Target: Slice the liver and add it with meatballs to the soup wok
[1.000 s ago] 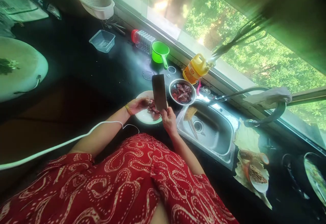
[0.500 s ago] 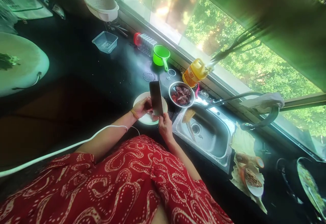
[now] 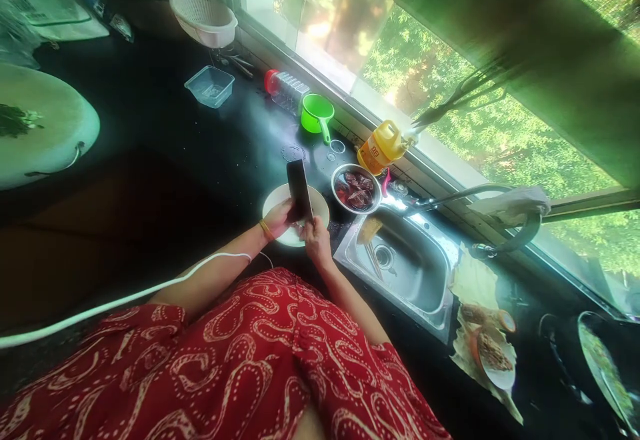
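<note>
My right hand [image 3: 317, 237] is closed round the handle of a cleaver [image 3: 299, 185], whose dark, broad blade points away from me over a white bowl [image 3: 323, 208]. On the bowl's left side, my left hand [image 3: 279, 219] has its fingers curled in behind the blade, so what they hold, if anything, is hidden. A little pinkish stuff, perhaps meat, shows in the bowl below the blade. Just right of the bowl stands a metal basin [image 3: 357, 190] with dark red pieces of meat in reddish liquid.
A steel sink [image 3: 415, 270] with a faucet [image 3: 533, 227] lies to the right. Along the window stand a yellow jug [image 3: 379, 150], a green dipper [image 3: 317, 115] and a plastic jar [image 3: 289, 92]. Far left is a round board [image 3: 60, 120] with greens. A white cable [image 3: 125, 301] crosses my left arm.
The cleaver has shifted slightly left, and its blade now covers more of my left hand's fingers. My right hand has moved a little left and up with it.
</note>
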`<action>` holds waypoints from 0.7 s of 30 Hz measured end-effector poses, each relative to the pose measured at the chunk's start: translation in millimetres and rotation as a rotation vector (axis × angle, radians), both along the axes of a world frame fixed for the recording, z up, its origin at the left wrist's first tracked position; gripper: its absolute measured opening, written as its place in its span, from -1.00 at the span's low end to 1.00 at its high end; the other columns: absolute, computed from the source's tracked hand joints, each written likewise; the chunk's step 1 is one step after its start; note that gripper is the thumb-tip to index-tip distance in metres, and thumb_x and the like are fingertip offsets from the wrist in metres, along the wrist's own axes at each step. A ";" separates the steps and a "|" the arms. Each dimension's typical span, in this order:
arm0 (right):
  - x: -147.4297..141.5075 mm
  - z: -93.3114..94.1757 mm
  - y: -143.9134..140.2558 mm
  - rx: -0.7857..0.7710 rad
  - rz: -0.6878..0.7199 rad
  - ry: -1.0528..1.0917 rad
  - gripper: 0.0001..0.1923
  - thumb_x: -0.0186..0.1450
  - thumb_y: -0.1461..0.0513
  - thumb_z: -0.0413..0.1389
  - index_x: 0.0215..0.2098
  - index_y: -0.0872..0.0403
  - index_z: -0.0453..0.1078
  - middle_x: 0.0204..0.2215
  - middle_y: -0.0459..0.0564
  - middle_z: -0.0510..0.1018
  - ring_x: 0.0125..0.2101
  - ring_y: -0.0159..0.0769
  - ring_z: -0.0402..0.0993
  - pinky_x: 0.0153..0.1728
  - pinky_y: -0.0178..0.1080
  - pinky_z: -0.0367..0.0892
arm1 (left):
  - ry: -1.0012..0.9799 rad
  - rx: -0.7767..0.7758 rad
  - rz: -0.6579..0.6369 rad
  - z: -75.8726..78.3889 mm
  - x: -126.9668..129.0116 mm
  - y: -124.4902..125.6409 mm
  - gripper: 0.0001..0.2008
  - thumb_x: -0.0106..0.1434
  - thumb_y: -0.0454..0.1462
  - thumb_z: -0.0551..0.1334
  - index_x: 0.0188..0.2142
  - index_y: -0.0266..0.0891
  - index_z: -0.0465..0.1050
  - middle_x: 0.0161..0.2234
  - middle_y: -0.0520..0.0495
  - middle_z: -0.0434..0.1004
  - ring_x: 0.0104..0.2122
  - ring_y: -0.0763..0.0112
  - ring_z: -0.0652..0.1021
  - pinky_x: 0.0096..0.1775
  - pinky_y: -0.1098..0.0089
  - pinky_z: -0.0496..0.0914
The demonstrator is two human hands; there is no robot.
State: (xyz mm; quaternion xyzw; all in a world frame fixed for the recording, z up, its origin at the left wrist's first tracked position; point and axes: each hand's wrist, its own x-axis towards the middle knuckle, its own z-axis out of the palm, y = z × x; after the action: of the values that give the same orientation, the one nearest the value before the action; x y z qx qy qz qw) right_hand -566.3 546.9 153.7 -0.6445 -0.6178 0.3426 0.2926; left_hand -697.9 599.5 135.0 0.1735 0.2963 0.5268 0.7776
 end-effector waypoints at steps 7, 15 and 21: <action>-5.7 -9.5 14.4 -0.020 -0.030 0.048 -0.82 0.37 0.13 -0.09 -0.39 -0.03 0.15 -0.53 -0.13 0.40 -0.45 -0.31 0.37 -0.39 -0.31 0.27 | -0.032 -0.161 0.058 -5.6 -10.1 6.5 -0.91 0.30 -0.41 0.22 -0.27 -0.35 0.53 -0.32 -0.13 0.60 -0.32 0.36 0.59 -0.17 0.39 0.47; 5.9 6.8 -3.0 -0.022 -0.024 0.056 -0.80 0.35 0.08 -0.14 -0.38 -0.04 0.16 -0.55 -0.16 0.41 -0.47 -0.30 0.38 -0.40 -0.31 0.24 | -0.040 -0.272 0.100 -14.6 -19.2 15.1 -0.93 0.28 -0.33 0.29 -0.26 -0.32 0.47 -0.45 -0.07 0.54 -0.47 0.43 0.56 -0.36 0.44 0.46; 5.5 -3.3 -11.7 -0.044 -0.007 0.015 -0.81 0.34 0.07 -0.17 -0.33 -0.04 0.16 -0.46 -0.10 0.49 -0.38 -0.25 0.44 -0.29 -0.27 0.26 | -0.066 -0.125 0.018 -16.6 -12.0 15.0 -0.75 0.26 -0.16 0.34 -0.20 -0.34 0.52 -0.37 -0.15 0.58 -0.37 0.30 0.59 -0.34 0.40 0.44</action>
State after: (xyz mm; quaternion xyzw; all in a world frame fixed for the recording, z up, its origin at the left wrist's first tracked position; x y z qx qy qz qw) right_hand -560.8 535.2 150.4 -0.6503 -0.6056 0.3601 0.2841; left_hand -709.9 614.5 118.4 0.1042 0.3044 0.5195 0.7916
